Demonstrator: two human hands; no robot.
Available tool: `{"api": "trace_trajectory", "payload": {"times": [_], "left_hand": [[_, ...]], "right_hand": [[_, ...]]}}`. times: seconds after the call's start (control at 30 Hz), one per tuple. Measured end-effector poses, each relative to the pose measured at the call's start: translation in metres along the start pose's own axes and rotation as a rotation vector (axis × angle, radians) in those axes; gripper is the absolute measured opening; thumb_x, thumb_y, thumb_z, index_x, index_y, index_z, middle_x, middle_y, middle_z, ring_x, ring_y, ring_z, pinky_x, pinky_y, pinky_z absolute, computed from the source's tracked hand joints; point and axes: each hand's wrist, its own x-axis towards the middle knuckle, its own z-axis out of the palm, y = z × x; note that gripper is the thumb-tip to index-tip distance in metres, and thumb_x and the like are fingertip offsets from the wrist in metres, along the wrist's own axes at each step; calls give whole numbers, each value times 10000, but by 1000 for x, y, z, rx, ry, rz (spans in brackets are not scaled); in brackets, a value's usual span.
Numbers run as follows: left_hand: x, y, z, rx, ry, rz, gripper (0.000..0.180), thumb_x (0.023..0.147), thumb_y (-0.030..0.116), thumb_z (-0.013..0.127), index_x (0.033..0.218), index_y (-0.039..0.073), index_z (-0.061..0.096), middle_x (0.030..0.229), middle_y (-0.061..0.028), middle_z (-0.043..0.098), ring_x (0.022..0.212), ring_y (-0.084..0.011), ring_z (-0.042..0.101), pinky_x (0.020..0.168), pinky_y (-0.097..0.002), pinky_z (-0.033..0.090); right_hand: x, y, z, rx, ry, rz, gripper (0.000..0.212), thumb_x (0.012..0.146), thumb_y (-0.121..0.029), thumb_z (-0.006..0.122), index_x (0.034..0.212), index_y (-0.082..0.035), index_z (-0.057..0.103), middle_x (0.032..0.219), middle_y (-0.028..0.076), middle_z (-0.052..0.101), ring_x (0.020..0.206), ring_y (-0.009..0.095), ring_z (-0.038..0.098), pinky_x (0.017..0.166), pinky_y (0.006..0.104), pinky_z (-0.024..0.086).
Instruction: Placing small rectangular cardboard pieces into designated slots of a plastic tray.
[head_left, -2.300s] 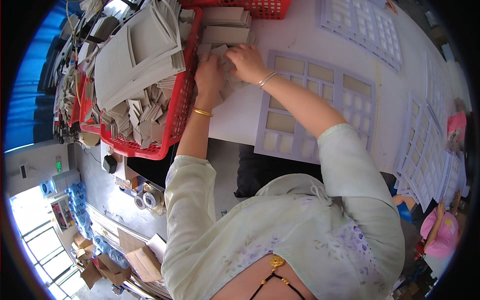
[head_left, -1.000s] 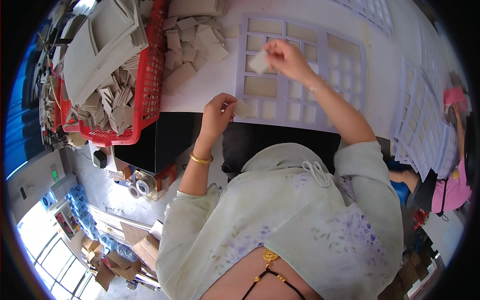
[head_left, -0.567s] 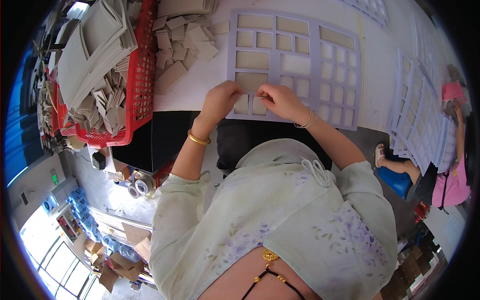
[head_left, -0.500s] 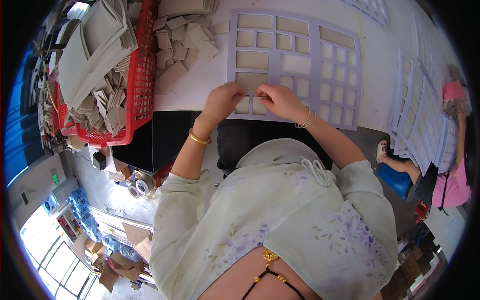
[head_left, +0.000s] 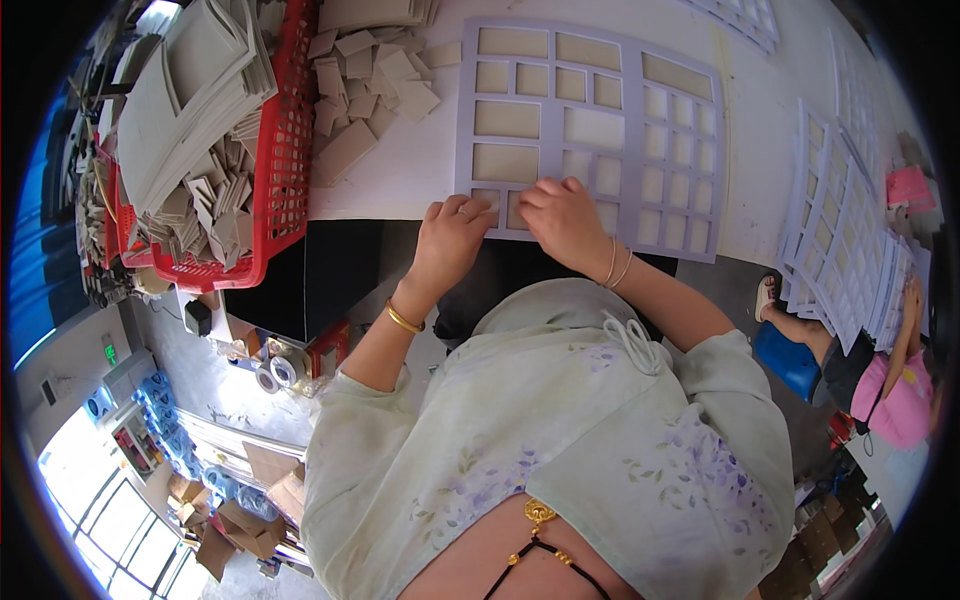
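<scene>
A lavender grid panel (head_left: 630, 150) lies flat at the table's front edge, with openings of several sizes. Beige board pieces show in many of its openings, such as a larger rectangular piece (head_left: 505, 160) just beyond my fingers. My left hand (head_left: 452, 240) is closed, its fingertips down on the bottom-left corner opening. Curled over the opening beside it, my right hand (head_left: 566, 224) has its fingertips at that opening's edge. Beige shows in both of these openings. Whatever the fingers of either hand may pinch is hidden beneath them.
Left of the panel lies a loose pile of beige board pieces (head_left: 372, 85). A red plastic basket (head_left: 290, 150) heaped with board offcuts stands farther left. More lavender panels (head_left: 835, 220) are stacked at the right, where a co-worker in pink (head_left: 895, 395) sits.
Both hands have come down slightly toward me, and the right has turned more over its opening. The two bottom-left openings look beige where they were paler. The co-worker has leaned and moved an arm.
</scene>
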Motion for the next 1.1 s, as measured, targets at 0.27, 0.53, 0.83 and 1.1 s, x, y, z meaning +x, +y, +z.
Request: {"api": "trace_trajectory", "payload": {"times": [0.27, 0.53, 0.83, 1.1], "left_hand": [[-4, 2, 1, -4, -36, -29, 250, 780, 67, 638, 1022, 125, 664, 1151, -21, 630, 1067, -246, 560, 882, -395, 421], [-11, -1, 11, -252, 240, -328, 465, 785, 68, 668, 1229, 55, 530, 1260, -153, 537, 1104, -330, 530, 937, -424, 429], [17, 9, 31, -296, 258, -336, 533, 767, 94, 683, 1244, -4, 466, 1246, -196, 529, 1178, -369, 483, 1016, -430, 350], [42, -6, 28, -751, 37, -437, 504, 770, 81, 688, 1228, 36, 484, 1265, -176, 527, 1207, -359, 467, 973, -444, 393]], "right_hand": [[-6, -5, -2, -134, -77, -15, 166, 755, -124, 610, 908, -91, 667, 1035, -18, 609, 1022, 155, 537, 800, 359, 362], [-94, 78, -39, 299, 632, 566, 344, 862, -148, 625, 1185, -38, 581, 1146, 161, 576, 1030, 330, 556, 955, 442, 409], [-233, 134, -53, 224, 494, 1172, 406, 962, -312, 526, 1245, -23, 567, 1267, 129, 530, 1134, 231, 519, 971, 381, 408], [-193, 115, -95, 1744, 1234, 727, 456, 1005, -353, 438, 1366, -73, 424, 1357, 99, 498, 1239, 214, 484, 1011, 375, 425]]}}
